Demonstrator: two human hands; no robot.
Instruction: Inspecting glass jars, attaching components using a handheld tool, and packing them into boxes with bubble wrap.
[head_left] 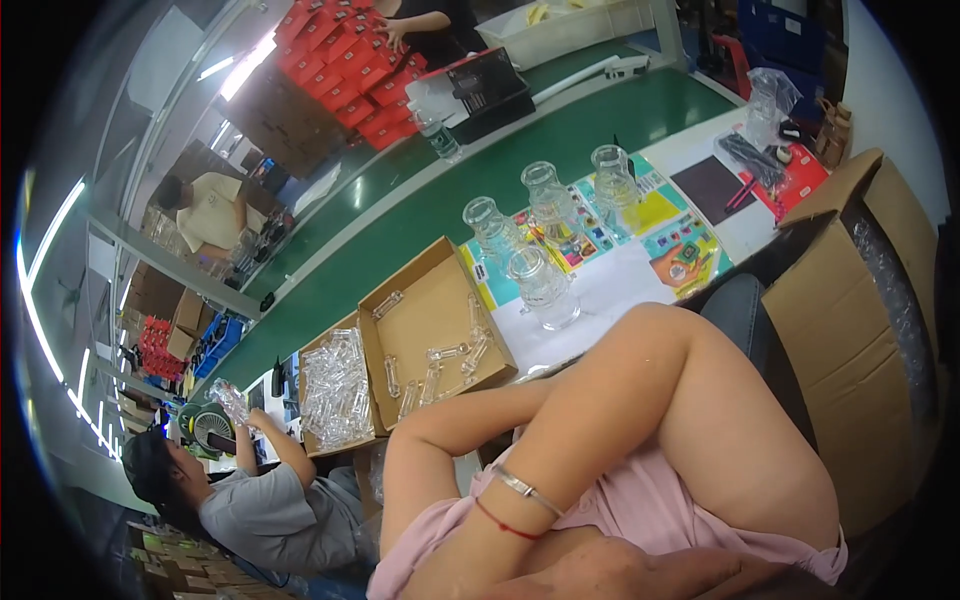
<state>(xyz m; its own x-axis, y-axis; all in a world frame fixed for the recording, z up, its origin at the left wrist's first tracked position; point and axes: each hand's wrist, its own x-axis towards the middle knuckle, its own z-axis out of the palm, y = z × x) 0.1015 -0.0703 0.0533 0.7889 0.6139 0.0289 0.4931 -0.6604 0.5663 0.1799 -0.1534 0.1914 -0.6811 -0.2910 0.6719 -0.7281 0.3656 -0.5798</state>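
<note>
Resting, seemingly: bare forearms (590, 425) crossed, hands hidden, cannot tell fingers' state. Four clear, waisted, glass-like vessels (543, 285) upright nearby; reaching calls for uncrossing first.

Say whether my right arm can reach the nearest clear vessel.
Probably yes: your right arm is folded, but nothing visible stands between it and the nearest clear vessel.
</note>
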